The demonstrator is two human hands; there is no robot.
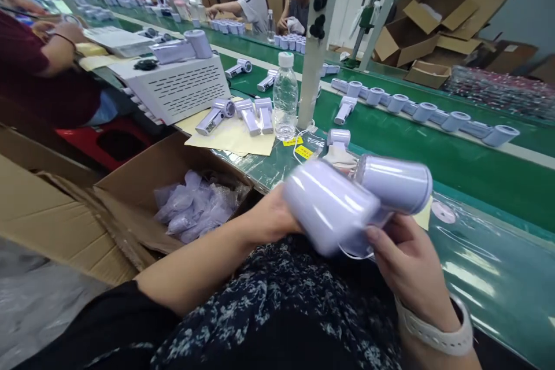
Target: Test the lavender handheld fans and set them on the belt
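The blurred casing (329,205) slants between the hands by the table (498,289), its long axis falling from upper left to lower right, the left hand (277,214) gripping its left side, fingers hidden, and the right hand (410,260), gripping the barrelled device (394,185), close by its lower right end.

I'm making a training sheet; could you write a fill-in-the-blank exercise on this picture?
The grip under the lilac cylinder, with a watch strap at its wrist, is the ___ one.
On yellow paper beside the bottle lie ___ lilac devices.
The bottle has a ___ cap.
Missing words: right; three; white.
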